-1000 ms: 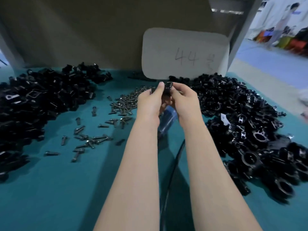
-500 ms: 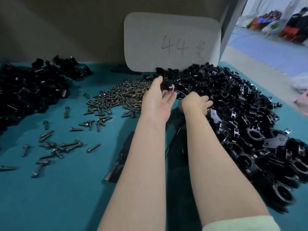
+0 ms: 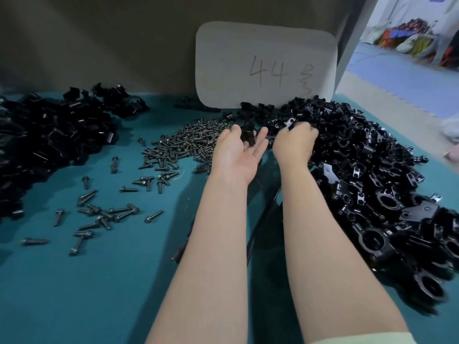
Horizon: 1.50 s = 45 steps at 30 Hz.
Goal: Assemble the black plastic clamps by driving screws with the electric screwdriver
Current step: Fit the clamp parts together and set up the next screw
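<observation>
Head view: black clamp (image 3: 248, 136) pinched at the fingertips of left hand (image 3: 236, 155), right hand (image 3: 294, 142) grips a clamp piece (image 3: 289, 123)

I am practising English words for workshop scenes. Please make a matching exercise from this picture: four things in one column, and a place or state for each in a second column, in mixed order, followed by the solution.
Column one
1. left hand
2. right hand
3. screws
4. card marked 44

Column two
A. stands against the back wall
B. lie on the teal table, left of both hands
C. palm up, holds a black clamp part
D. fingers curled, pinches a small shiny part over the right pile

Pairs: 1-C, 2-D, 3-B, 4-A
</observation>
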### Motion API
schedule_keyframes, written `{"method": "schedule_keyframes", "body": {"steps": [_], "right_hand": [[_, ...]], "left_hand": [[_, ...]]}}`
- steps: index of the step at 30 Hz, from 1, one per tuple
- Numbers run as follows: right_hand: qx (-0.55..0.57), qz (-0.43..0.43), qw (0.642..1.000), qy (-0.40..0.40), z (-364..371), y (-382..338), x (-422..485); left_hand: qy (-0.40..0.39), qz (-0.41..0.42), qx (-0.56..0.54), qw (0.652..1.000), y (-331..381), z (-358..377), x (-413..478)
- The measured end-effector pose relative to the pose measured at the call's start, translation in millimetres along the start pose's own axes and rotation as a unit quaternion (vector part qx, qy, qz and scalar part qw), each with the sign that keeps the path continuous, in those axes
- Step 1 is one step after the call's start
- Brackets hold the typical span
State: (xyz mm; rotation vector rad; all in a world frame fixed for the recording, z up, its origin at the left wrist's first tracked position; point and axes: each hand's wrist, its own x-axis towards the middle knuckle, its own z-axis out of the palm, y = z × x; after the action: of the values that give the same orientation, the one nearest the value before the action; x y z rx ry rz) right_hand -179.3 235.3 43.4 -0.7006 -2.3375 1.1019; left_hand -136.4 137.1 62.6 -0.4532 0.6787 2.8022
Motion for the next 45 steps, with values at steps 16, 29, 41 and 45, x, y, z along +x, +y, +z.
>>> {"method": "schedule_keyframes", "body": {"steps": [16,29,41,45], "right_hand": [[0.264,-0.108,0.936,-0.207,-6.9,-39.5,-121.9],[0.075,-0.225,0.919,-0.316,9.0,-53.6,-131.6],[0.123,-0.22,0.946,-0.205,4.5,-52.1,-134.6],[0.173,-0.205,0.955,-0.126,5.7,-48.0,-135.3]], "left_hand": [[0.076,0.245,0.206,0.944,50.3,-65.0,-71.9],[0.065,0.298,0.45,0.839,50.0,-79.8,-59.2],[0.061,0.229,0.267,0.934,53.3,-79.9,-62.3],[0.076,0.209,0.22,0.95,58.1,-82.0,-62.0]]}}
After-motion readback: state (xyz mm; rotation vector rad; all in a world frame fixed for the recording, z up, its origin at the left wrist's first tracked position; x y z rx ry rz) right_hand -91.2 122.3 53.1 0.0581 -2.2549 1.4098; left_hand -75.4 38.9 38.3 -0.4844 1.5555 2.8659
